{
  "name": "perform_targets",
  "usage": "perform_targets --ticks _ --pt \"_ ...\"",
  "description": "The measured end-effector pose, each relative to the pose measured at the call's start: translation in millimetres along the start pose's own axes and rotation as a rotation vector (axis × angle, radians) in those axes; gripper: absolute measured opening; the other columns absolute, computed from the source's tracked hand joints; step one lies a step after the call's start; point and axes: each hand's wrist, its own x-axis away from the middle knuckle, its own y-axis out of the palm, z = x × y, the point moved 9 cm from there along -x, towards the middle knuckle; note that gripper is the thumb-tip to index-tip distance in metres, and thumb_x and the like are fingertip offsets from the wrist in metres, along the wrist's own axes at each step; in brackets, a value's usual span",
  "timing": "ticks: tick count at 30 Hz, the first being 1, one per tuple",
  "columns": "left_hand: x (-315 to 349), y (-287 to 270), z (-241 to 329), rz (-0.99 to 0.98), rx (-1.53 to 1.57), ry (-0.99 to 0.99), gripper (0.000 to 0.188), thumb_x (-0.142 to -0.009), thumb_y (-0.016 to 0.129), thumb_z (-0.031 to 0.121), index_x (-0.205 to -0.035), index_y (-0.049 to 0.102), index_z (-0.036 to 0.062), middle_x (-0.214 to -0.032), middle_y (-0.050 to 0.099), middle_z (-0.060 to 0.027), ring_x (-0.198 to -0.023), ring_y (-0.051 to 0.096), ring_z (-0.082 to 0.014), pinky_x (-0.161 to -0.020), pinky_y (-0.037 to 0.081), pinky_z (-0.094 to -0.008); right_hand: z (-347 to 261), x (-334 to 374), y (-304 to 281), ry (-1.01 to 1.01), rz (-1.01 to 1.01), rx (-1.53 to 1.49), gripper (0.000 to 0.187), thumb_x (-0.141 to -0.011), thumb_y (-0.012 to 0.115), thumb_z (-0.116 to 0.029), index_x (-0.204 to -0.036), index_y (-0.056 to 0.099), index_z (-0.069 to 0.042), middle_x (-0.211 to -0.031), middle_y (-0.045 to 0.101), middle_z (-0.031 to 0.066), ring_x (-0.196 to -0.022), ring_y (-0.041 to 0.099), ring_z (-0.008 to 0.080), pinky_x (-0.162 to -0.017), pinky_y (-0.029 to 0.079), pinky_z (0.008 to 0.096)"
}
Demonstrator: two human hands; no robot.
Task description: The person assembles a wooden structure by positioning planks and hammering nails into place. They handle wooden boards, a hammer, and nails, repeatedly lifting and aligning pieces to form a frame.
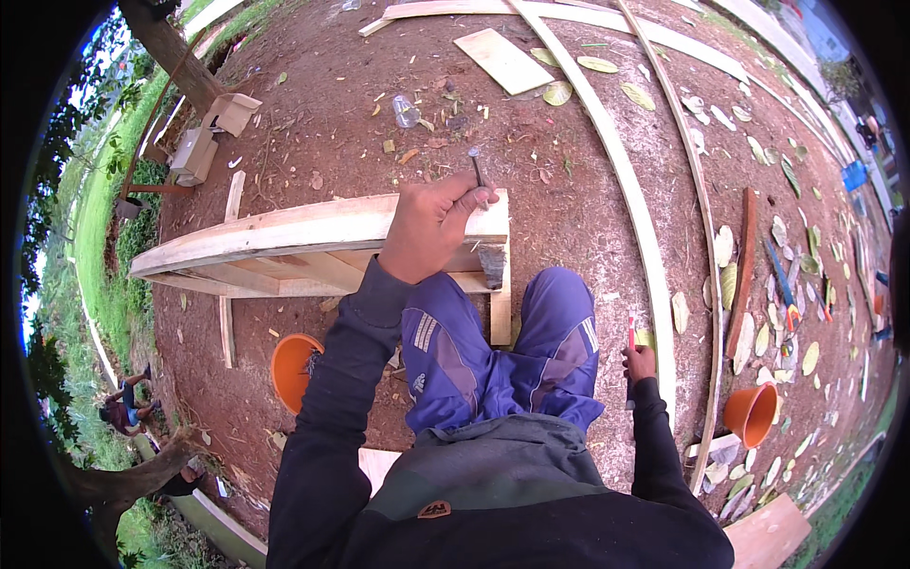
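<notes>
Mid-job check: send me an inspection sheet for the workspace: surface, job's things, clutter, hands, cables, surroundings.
Surface: bare reddish soil.
Job's things: wooden frame ahead of the knees; nail at its right end, head up, tip contact unclear; red-ended tool, type unclear.
Clutter: leaves, long plank, clear container; left bucket with dark bits inside, right bucket.
Hands: left hand pinches the nail between its fingers; right hand grips the tool, low beside the right knee.
Cables: nothing seen.
Surroundings: tree, grass, another person at far left.
</notes>
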Motion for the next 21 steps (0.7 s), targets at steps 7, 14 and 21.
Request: perform_targets --ticks 7,14,21 --pt "-4 1 -3 -0.024 -0.018 0.02 0.019 -0.099 0.061 0.008 -0.108 0.073 -0.0041 -0.098 0.078 -0.0139 -0.093 0.074 -0.0181 -0.081 0.055 -0.0302 -276 186 -9 -0.475 -0.365 -0.278 0.041 -0.108 0.047 -0.026 -0.145 0.044 -0.007 -0.075 0.058 0.0029 -0.054 0.056 0.0098 -0.042 0.042 0.0246" --pt "-3 -1 -3 -0.008 -0.057 0.037 0.018 -0.099 0.062 0.009 -0.104 0.072 -0.0048 -0.096 0.077 -0.0154 -0.092 0.075 -0.0196 -0.078 0.055 -0.0312 -419 337 -2 -0.979 -0.307 0.348 0.028 -0.105 0.054 -0.019 -0.125 0.052 0.001 -0.074 0.059 0.0071 -0.06 0.063 0.0172 -0.054 0.047 0.0335" --pt "-3 1 1 0.033 -0.055 0.093 0.017 -0.099 0.062 0.01 -0.104 0.072 -0.0034 -0.092 0.077 -0.0152 -0.086 0.076 -0.0208 -0.075 0.055 -0.0315 -466 393 23 -1.279 -0.209 0.877 0.027 -0.102 0.059 -0.021 -0.114 0.052 0.002 -0.072 0.056 0.0243 -0.065 0.059 0.046 -0.06 0.043 0.0512"
